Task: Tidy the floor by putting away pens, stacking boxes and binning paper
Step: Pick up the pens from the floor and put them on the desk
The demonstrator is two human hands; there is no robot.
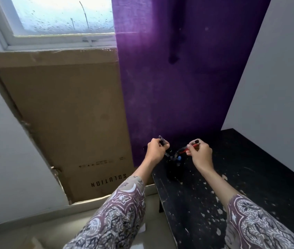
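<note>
My left hand [156,150] grips a dark pen [161,140] whose upper end sticks out above the fist. My right hand [199,153] pinches a red pen [187,149] together with another dark-tipped one, tips angled down to the left. Between both hands stands a black pen holder [173,168] on the black table [241,186], with a few pens in it, one blue-capped. Both hands hover just above the holder's mouth.
A large flattened cardboard box [67,114] leans against the wall under the window. A purple curtain [178,78] hangs behind the table. The table's paint is chipped. Pale floor [70,221] lies at lower left, with a curved pale edge at the corner.
</note>
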